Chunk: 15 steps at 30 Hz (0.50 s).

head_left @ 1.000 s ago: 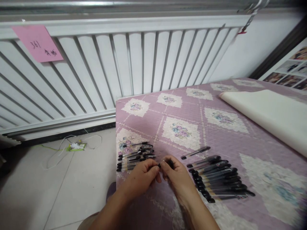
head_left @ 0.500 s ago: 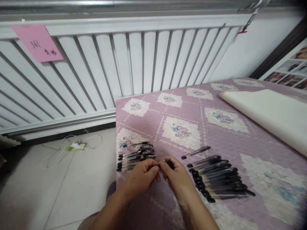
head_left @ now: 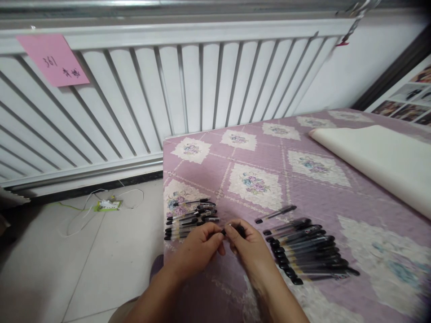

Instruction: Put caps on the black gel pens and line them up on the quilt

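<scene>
My left hand (head_left: 205, 240) and my right hand (head_left: 244, 242) meet above the bedspread, fingertips pinched close together. Between them is a black pen (head_left: 240, 230), mostly covered by my fingers; its dark end shows inside my right hand, and my left fingertips close on the other end. To the left of my left hand lies a loose group of black pens (head_left: 191, 220). Right of my right hand, a bigger row of clear-barrelled pens with black caps (head_left: 310, 251) lies side by side. One single pen (head_left: 275, 214) rests apart above that row.
The purple floral bedspread (head_left: 208, 177) ends at a left edge above the tiled floor (head_left: 111, 255). A white radiator (head_left: 168, 89) with a pink note (head_left: 54, 60) stands behind. A power strip (head_left: 108, 205) with cables is on the floor. A cream folded sheet (head_left: 377, 157) lies at right.
Almost nothing differs. Both hands keep their pinch on the pen in the same place, and the pen groups lie as before.
</scene>
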Available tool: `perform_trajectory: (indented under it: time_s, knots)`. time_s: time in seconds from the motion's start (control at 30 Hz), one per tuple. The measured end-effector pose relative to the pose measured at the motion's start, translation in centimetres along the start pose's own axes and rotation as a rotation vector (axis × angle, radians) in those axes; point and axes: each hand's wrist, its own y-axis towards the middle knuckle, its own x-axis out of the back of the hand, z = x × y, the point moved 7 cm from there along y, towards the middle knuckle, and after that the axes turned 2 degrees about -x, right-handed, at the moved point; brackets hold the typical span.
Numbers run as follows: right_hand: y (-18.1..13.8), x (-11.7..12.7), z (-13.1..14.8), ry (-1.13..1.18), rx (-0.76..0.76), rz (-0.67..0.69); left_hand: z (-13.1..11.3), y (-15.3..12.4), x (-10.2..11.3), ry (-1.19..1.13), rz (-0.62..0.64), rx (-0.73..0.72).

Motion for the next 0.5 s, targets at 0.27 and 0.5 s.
perform_trajectory:
  time_s: [0.27, 0.5]
  knots:
    - [-0.41, -0.26, 0.57, 0.043, -0.023, -0.024, -0.37, -0.12, 0.14, 0.022, -0.003, -0.012]
    - [-0.3, 0.09, 0.09, -0.007, -0.025, -0.011, -0.36, -0.24, 0.21, 0.049, -0.002, -0.015]
